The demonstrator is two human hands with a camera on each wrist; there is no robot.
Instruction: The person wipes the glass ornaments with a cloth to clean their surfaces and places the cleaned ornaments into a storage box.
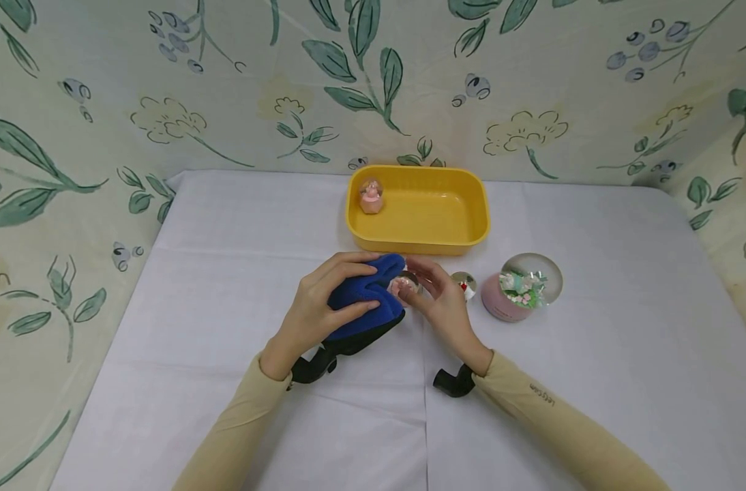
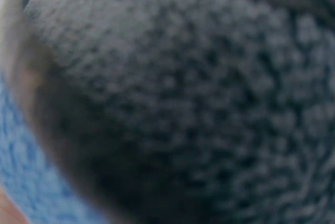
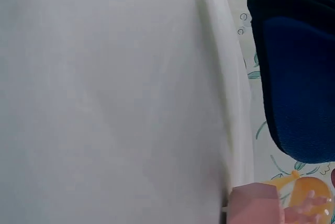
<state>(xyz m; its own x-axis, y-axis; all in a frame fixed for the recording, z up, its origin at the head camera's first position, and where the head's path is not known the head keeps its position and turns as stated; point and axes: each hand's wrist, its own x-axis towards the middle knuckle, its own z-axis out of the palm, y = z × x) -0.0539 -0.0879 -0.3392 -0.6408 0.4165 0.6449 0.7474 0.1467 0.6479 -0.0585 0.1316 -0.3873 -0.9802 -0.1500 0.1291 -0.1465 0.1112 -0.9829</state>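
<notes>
So nearest the camera you've got two tan sleeves [image 1: 541,409] coming in from the bottom of the frame, with a bit of black wrist gear [image 1: 453,383] by the right cuff. Just past those, around the center, the left hand [image 1: 311,296] has its fingers and thumb wrapped around a folded blue cloth [image 1: 361,303] with black edging. The right hand [image 1: 445,300] pinches a little pink snow globe [image 1: 402,286] right up against the fold — fingers partly hide it, so I can't tell exactly where each fingertip lands.

Handling-wise, my guess is the globe's light but dense for its size, hard all over, slick on the clear dome and probably breakable. I'd hold it by the pink base and leave the dome to the cloth, which looks plush and floppy and should bunch up easily from behind. The left wrist view is basically all blurry fuzz, btw.

Right of center, a small clear globe [image 1: 465,285] peeks out past the right hand, and beside it a bigger snow globe [image 1: 508,303] lies tipped over, pink base toward the left. Top center there's a yellow tray [image 1: 419,248] with another pink globe [image 1: 371,198] upright at its left end — then leafy floral fabric [image 1: 219,102] across the back.
</notes>
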